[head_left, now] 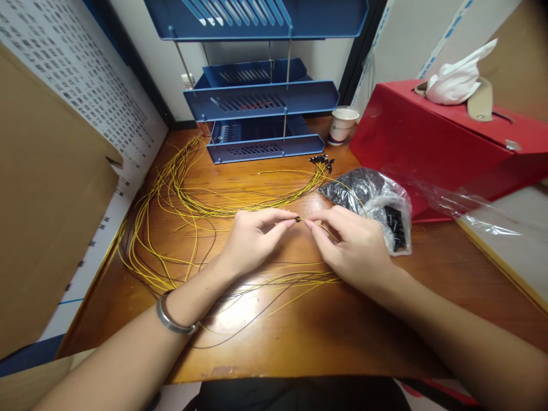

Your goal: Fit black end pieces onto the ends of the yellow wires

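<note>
Over the middle of the wooden table, my left hand (257, 237) pinches a small black connector (298, 219) between thumb and forefinger. Just right of it, my right hand (353, 240) pinches a thin yellow wire (303, 220) close to the connector. Whether the wire's tip sits inside the connector is too small to tell. A long bundle of yellow and dark wires (171, 182) loops around the left side of the table and passes under both hands. Black connectors (323, 162) cap the bundle's far end, behind my hands.
Clear plastic bags (363, 191) of black parts lie to the right, beside a red tissue box (428, 148). A blue tiered tray (265, 145) stands at the back with a paper cup (342, 124) next to it. Cardboard (51, 188) leans at the left.
</note>
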Demonstrator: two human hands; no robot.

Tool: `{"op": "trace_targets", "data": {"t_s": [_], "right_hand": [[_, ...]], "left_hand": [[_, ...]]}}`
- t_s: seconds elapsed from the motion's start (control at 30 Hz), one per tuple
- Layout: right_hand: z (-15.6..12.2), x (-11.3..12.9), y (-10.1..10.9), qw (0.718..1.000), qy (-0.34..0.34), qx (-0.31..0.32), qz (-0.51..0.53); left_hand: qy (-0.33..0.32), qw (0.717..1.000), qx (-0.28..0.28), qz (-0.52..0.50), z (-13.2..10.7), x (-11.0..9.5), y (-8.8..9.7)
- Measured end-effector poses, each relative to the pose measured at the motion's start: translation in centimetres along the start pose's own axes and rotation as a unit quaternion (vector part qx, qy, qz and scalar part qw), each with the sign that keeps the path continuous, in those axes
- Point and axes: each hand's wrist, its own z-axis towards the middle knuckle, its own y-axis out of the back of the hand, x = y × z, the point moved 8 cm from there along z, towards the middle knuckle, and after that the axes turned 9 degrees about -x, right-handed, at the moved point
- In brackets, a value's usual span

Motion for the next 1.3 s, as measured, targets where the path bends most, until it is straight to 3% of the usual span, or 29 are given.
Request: {"op": "trace_targets", "data": {"t_s": [0.2,0.53,0.73,0.97,1.3], "right_hand": [[-0.1,0.1,-0.2,1.0,0.0,0.01,0.006],[0.2,0.2,0.2,1.0,0.01,-0.008,0.006],[0.0,0.1,-0.4,0.999,-0.003,0.019,0.026],[0.3,-0.1,-0.1,1.0,0.006,0.007,0.012],[-0.1,0.1,-0.4,0.999,0.004,0.024,0.027]], "left_hand": [[-0.025,1.0,0.012,-0.001,-0.2,-0.6,-0.1],[-0.005,1.0,0.0,0.001,-0.1,-0.1,-0.1],[-0.021,1.0,0.022,-0.002,-0.2,-0.4,-0.2],[0.026,1.0,-0.014,-0.005,0.0,0.6,0.1],[-0.019,1.0,0.007,0.002,-0.2,-0.3,-0.1]]}}
